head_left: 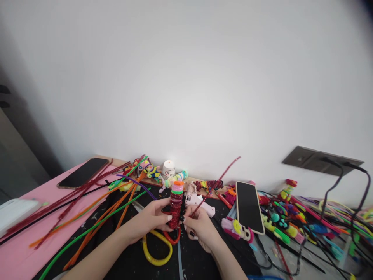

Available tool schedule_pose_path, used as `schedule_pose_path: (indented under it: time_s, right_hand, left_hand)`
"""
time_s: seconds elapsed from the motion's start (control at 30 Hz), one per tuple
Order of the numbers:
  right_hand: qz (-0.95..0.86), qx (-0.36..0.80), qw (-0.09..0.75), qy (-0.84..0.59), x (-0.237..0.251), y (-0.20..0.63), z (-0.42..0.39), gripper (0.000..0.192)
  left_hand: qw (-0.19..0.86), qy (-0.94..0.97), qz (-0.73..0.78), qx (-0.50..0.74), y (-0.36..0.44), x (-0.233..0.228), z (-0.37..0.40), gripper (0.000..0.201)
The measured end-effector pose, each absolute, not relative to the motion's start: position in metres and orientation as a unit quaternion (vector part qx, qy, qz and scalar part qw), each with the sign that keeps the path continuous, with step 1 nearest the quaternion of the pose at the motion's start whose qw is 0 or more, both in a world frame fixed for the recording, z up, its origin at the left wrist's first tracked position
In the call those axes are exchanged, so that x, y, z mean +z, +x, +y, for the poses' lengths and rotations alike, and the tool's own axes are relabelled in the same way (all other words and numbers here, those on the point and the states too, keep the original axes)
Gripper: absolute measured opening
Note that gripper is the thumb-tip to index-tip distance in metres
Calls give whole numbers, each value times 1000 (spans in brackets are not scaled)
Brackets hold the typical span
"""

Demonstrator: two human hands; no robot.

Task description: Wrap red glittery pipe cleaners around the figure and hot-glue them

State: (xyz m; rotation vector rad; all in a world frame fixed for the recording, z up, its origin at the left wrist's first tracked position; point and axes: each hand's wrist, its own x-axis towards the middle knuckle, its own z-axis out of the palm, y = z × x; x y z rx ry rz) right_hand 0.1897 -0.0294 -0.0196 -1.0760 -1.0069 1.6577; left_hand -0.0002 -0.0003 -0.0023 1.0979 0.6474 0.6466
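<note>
I see two bare forearms with no sleeves, no watch and no bracelet. My left hand (151,221) has light, pale nails. My right hand (201,227) has short nails painted in dark, almost black polish. I see no rings.

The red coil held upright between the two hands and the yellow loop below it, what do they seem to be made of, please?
Red coil: apparently glittery tinsel pipe cleaner wound in a stack; it sparkles and looks fuzzy. Yellow loop: smooth and glossy, probably plastic or rubber; it may be a scissors handle.
</note>
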Motion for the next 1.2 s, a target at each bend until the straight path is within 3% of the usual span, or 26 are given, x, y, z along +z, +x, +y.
schedule_pose_path:
  time_s: [0.4, 1.2]
  right_hand:
    - [-487, 574, 463, -467, -28, 186, -27, 28]
    - [-489, 628, 420, -436, -22, 190, -29, 30]
  left_hand:
    - [737, 532, 295, 295, 2, -2, -1, 61]
    - [761, 489, 304, 299, 2, 0, -1, 53]
